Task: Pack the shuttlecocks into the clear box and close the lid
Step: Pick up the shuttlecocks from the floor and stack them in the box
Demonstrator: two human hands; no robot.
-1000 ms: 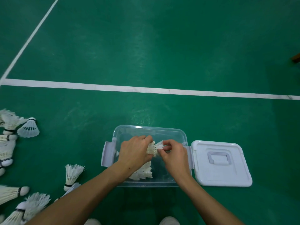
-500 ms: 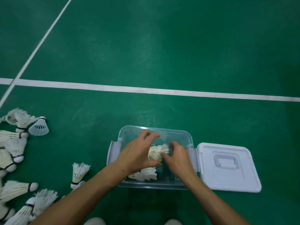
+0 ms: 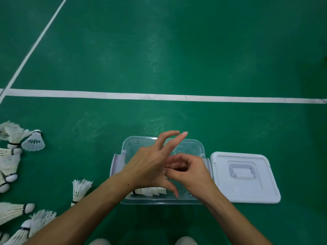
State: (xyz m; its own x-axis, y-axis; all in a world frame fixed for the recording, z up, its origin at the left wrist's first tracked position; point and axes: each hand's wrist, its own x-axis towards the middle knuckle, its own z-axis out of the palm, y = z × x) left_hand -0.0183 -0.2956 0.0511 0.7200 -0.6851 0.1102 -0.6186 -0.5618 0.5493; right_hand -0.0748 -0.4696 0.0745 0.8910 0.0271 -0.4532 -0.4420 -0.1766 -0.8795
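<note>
Shuttlecocks, white and feathered, lie on a green court floor (image 3: 159, 50) crossed by a white line (image 3: 159, 97) beyond the clear box (image 3: 198, 145). The box sits open on the floor, near the bottom centre of the view. Just to its right, flat on the floor and close beside it, lies its white lid (image 3: 247, 193), handle side up.

To the left of the box, well apart from it, a loose cluster of shuttlecocks (image 3: 10, 156) is scattered along the picture's left edge. One single shuttlecock (image 3: 79, 190) stands nearer the box, feathers up.

Inside the box, against its near wall, a packed shuttlecock (image 3: 150, 191) lies on its side; how many lie there cannot be told, as the hands cover much of the inside.

Both bare hands are over the box. The left hand (image 3: 150, 167) is spread, fingers straight and fanned, thumb pointing down towards the near wall, holding nothing that shows. The right hand (image 3: 189, 170) has its fingers curled inwards, touching the left hand; whether it holds anything cannot be told.

Two shoe tips (image 3: 185, 241) show below the box.
</note>
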